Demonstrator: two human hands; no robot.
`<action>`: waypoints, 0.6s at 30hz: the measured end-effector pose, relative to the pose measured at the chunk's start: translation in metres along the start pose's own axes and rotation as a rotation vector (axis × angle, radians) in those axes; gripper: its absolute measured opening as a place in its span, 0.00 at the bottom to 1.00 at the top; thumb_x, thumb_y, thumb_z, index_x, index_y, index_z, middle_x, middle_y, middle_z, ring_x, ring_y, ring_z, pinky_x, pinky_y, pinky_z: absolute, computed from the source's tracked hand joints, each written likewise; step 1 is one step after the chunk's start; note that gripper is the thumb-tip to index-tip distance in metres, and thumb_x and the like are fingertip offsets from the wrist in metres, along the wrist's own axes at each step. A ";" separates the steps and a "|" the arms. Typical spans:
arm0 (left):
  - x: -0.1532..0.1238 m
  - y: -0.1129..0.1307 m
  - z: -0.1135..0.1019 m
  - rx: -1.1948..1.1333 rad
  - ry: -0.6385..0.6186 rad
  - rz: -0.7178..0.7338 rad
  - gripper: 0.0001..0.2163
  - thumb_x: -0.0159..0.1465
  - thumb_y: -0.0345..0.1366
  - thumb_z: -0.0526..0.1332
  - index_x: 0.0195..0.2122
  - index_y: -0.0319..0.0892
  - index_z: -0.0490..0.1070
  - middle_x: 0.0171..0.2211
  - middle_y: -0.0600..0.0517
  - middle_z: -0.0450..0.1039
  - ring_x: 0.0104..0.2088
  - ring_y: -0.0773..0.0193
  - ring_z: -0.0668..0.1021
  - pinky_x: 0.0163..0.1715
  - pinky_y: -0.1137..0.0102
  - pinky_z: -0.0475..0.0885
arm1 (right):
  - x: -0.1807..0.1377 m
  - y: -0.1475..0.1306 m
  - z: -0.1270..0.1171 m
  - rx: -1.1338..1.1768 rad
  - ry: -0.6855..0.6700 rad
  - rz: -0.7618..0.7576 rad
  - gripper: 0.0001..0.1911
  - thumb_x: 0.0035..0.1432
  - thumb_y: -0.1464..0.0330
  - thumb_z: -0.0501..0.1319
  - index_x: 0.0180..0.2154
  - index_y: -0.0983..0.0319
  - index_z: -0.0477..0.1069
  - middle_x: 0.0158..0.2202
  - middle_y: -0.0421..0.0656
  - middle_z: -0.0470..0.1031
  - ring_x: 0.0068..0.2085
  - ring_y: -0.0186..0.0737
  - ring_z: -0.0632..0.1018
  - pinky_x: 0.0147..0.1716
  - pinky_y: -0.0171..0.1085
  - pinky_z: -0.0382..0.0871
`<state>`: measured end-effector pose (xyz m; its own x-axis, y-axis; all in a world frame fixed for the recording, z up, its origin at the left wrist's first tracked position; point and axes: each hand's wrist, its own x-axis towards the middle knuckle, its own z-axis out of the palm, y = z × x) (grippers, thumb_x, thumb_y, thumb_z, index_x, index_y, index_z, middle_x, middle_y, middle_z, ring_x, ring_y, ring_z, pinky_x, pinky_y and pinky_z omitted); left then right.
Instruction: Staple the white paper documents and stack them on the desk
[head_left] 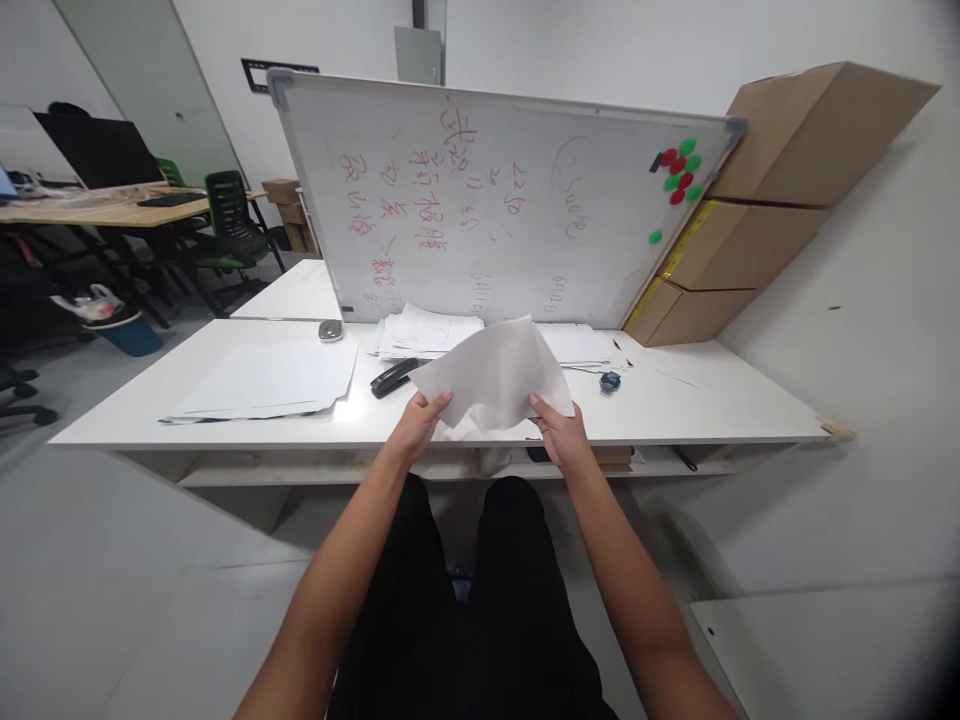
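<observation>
A blank white sheet of paper [499,370] is held up in front of me above the desk's front edge, bowed and slightly tilted. My left hand [418,425] pinches its lower left edge, thumb on top. At the lower right corner my right hand [559,430] grips it the same way. Whether it is one sheet or a few, I cannot tell. A black stapler [394,377] lies just beyond my left hand. Behind the held paper are stacks of paper, a left one [427,332] and a right one [577,345], partly hidden by it.
A wide paper stack [262,375] covers the left of the white desk [712,400], with a small silver-rimmed object [330,330] behind it. A small dark blue item [610,382] lies at right. A whiteboard [465,200] stands at the back, beside stacked cardboard boxes [810,140].
</observation>
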<state>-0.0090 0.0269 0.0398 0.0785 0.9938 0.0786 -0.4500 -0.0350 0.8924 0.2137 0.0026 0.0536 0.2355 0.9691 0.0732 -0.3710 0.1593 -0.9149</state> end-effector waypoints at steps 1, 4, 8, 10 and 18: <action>0.000 -0.003 -0.002 -0.072 -0.039 -0.042 0.24 0.55 0.42 0.72 0.51 0.40 0.74 0.53 0.43 0.76 0.57 0.52 0.74 0.62 0.57 0.64 | -0.001 -0.001 0.002 0.037 -0.016 0.007 0.26 0.41 0.61 0.75 0.43 0.61 0.76 0.44 0.47 0.81 0.50 0.52 0.78 0.46 0.48 0.76; 0.001 -0.009 -0.005 -0.188 -0.050 -0.118 0.25 0.56 0.40 0.71 0.54 0.42 0.72 0.53 0.45 0.77 0.58 0.55 0.74 0.63 0.58 0.63 | -0.002 -0.005 0.004 0.120 -0.092 -0.001 0.25 0.45 0.63 0.73 0.47 0.58 0.75 0.45 0.45 0.81 0.54 0.51 0.77 0.48 0.48 0.77; 0.002 -0.013 -0.008 -0.218 0.007 -0.169 0.27 0.56 0.39 0.71 0.57 0.43 0.70 0.51 0.47 0.78 0.55 0.56 0.76 0.61 0.59 0.68 | 0.001 -0.009 0.003 0.177 -0.192 0.033 0.25 0.49 0.64 0.71 0.51 0.55 0.73 0.47 0.42 0.80 0.57 0.49 0.75 0.50 0.48 0.76; 0.002 -0.013 -0.007 -0.217 0.003 -0.199 0.26 0.57 0.40 0.70 0.57 0.43 0.70 0.51 0.46 0.78 0.53 0.55 0.78 0.59 0.59 0.70 | 0.001 -0.008 0.003 0.181 -0.229 0.068 0.26 0.49 0.64 0.71 0.51 0.55 0.73 0.48 0.42 0.80 0.57 0.49 0.75 0.50 0.48 0.76; -0.003 -0.015 0.004 -0.018 0.066 -0.128 0.26 0.51 0.42 0.73 0.51 0.40 0.74 0.50 0.43 0.78 0.50 0.52 0.79 0.55 0.56 0.73 | -0.006 -0.003 -0.014 -0.056 -0.046 -0.052 0.32 0.47 0.61 0.72 0.54 0.57 0.71 0.50 0.44 0.79 0.56 0.49 0.75 0.56 0.47 0.70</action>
<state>0.0010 0.0240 0.0277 0.0782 0.9948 -0.0655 -0.4562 0.0941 0.8849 0.2264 -0.0062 0.0504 0.2110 0.9676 0.1384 -0.3080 0.2002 -0.9301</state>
